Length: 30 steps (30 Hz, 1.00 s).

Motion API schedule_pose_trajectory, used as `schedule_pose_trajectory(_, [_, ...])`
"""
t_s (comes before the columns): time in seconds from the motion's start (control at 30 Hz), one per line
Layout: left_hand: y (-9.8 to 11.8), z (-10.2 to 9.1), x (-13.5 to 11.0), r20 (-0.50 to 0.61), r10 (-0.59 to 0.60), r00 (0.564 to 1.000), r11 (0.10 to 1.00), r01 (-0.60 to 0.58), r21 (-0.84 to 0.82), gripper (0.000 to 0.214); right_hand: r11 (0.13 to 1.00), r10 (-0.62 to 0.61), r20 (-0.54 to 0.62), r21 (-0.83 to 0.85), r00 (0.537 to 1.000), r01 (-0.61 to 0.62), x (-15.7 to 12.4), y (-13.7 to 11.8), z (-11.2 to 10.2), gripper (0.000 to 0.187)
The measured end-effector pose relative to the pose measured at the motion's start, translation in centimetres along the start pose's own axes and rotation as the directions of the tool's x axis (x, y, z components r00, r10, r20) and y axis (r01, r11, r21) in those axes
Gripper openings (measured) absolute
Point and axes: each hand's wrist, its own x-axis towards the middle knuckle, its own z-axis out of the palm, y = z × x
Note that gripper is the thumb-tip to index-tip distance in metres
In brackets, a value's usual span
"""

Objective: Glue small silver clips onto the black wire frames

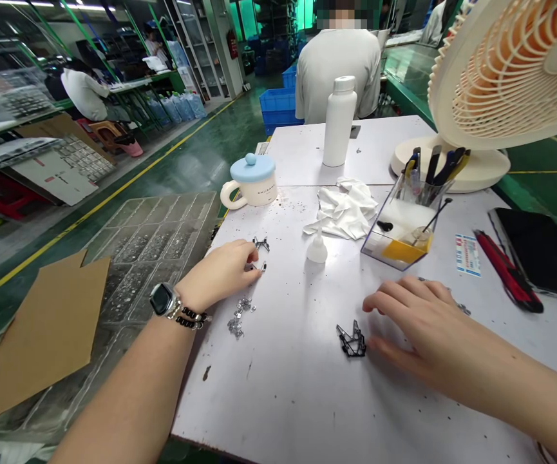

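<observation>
My left hand [227, 270] rests on the white table [288, 386] with its fingers closed in a pinch on a small silver metal part [261, 267]. A dark little frame piece [261, 243] lies just beyond it, and a cluster of small silver parts [239, 316] lies beside my wrist. My right hand [418, 322] lies flat with fingers stretched out, holding nothing. Its thumb is next to a black spiky plastic frame [353, 340].
A small white dropper bottle [317, 248], a crumpled white cloth [346, 209], a clear box of tools [404, 225], a mug with blue lid [252, 180], a white flask [339, 119] and a fan [505, 71] stand further back. A clear compartment tray [152, 251] sits left. A person stands beyond.
</observation>
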Motion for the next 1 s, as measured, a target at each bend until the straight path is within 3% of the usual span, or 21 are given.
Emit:
schedule_pose_trajectory(0.17, [0.3,-0.3,-0.3,0.073,0.048,0.996,0.992,-0.039,-0.117,0.012,1.0,0.008,0.018,-0.013,1.0,-0.008,0.1,0.3,0.1,0.013])
schedule_pose_trajectory(0.3, [1.6,0.1,-0.6,0.052,0.107,0.993,0.954,-0.088,-0.288,0.01,1.0,-0.012,0.026,0.016,1.0,0.011,0.3,0.2,0.1,0.015])
schedule_pose_trajectory(0.37, [2.7,0.6,-0.8,0.03,0.135,0.99,0.894,-0.109,-0.435,0.008,0.999,-0.009,-0.007,0.041,1.0,0.009,0.4,-0.3,0.1,0.013])
schedule_pose_trajectory(0.43, [4.0,1.3,-1.1,0.034,0.162,0.986,0.778,-0.106,-0.619,0.01,0.994,0.008,-0.057,0.111,0.998,-0.002,0.5,-1.1,0.1,0.012])
schedule_pose_trajectory(0.53, [6.1,2.7,-1.8,0.088,0.22,0.971,0.543,-0.048,-0.838,0.023,0.929,0.072,-0.113,0.369,0.991,-0.025,0.8,-2.5,0.0,0.015])
schedule_pose_trajectory(0.6, [7.3,3.5,-2.5,0.129,0.26,0.957,0.382,0.02,-0.924,0.024,0.825,0.135,-0.099,0.563,0.986,-0.057,0.9,-3.1,-0.2,0.014])
schedule_pose_trajectory(0.7, [8.2,4.2,-3.2,0.189,0.283,0.94,0.085,0.172,-0.982,0.019,0.645,0.186,0.017,0.752,0.982,-0.135,1.2,-3.4,-0.6,0.023])
schedule_pose_trajectory(0.77, [8.4,4.4,-3.4,0.205,0.276,0.939,-0.022,0.22,-0.975,0.017,0.532,0.178,0.105,0.827,0.978,-0.185,1.3,-3.3,-0.7,0.028])
schedule_pose_trajectory(0.87, [8.3,4.4,-3.7,0.16,0.253,0.954,0.035,0.157,-0.987,0.017,0.392,0.147,0.19,0.89,0.971,-0.234,1.5,-2.9,-0.3,0.031])
schedule_pose_trajectory(1.0, [8.0,4.3,-3.7,-0.008,0.287,0.958,0.145,-0.052,-0.988,0.036,0.267,0.086,0.28,0.918,0.956,-0.293,1.5,-2.3,0.5,0.032])
